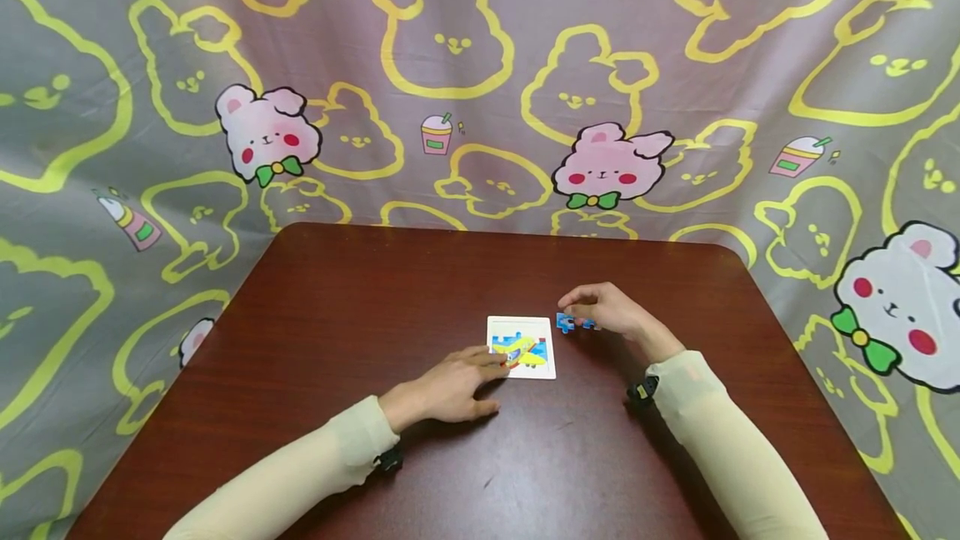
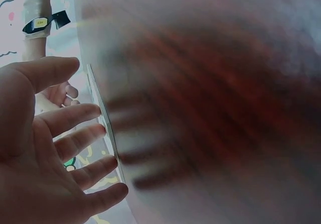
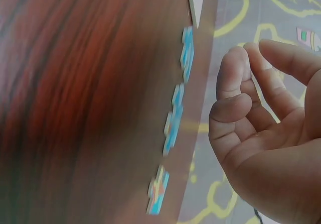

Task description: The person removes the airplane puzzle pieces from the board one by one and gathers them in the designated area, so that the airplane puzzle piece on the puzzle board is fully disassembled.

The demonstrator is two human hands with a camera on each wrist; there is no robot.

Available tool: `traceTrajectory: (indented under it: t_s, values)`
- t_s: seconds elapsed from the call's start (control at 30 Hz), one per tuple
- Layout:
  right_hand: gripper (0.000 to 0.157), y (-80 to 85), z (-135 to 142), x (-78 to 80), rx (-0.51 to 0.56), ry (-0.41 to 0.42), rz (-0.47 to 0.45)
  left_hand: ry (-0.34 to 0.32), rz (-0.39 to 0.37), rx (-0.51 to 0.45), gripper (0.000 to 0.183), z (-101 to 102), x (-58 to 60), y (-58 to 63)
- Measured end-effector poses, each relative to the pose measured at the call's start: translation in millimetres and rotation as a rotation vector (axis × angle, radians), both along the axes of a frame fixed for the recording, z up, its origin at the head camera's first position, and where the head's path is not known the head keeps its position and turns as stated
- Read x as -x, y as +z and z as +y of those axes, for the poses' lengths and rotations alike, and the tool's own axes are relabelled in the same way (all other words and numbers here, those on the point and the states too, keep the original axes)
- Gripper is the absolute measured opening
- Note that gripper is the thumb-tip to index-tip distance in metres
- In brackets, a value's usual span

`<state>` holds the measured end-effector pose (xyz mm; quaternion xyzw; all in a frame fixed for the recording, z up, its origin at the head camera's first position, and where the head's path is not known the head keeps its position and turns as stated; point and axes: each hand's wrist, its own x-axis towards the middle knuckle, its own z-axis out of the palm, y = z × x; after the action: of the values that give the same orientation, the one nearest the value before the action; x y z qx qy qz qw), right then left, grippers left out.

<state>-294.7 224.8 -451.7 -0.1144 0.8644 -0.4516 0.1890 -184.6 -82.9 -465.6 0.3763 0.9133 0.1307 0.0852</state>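
Note:
My left hand (image 1: pixel 450 387) rests its fingertips on the lower left of a small puzzle board (image 1: pixel 495 321) with a white border. A yellow airplane (image 1: pixel 527 352) on blue shows on the board. In the left wrist view the fingers are extended and spread at the board's edge (image 2: pixel 112 141). My right hand (image 1: pixel 609 311) hovers just right of the board, above loose blue jigsaw pieces (image 1: pixel 564 322), partly covering them. The right wrist view shows three pieces on the table, a blue one (image 3: pixel 187 56) nearest the board. The right fingers are loosely bent, with nothing seen between them.
The brown table (image 1: pixel 360 290) stretches around the board and pieces. A grey curtain (image 1: pixel 480 15) with yellow bear outlines and rabbit faces hangs behind and beside the table. Dark wrist devices (image 1: pixel 642 391) sit on both sleeves.

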Motion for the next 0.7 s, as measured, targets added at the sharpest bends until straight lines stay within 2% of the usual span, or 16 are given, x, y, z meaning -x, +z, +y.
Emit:
traceTrajectory:
  t_s: [0.3,0.57,0.7]
  values:
    - [0.023,-3.8,-22.6,-4.5,0.041,0.048,0.005,0.001,-0.015,-0.011,0.058,0.7,0.1,0.8]
    - [0.022,-8.3,-39.6,-9.7,0.020,0.069,0.032,-0.002,-0.006,-0.012,0.059,1.3,1.2,-0.3]
    - [0.021,-9.6,-48.2,-11.3,0.016,0.111,0.033,-0.011,0.005,-0.008,0.060,1.6,0.8,-0.6]
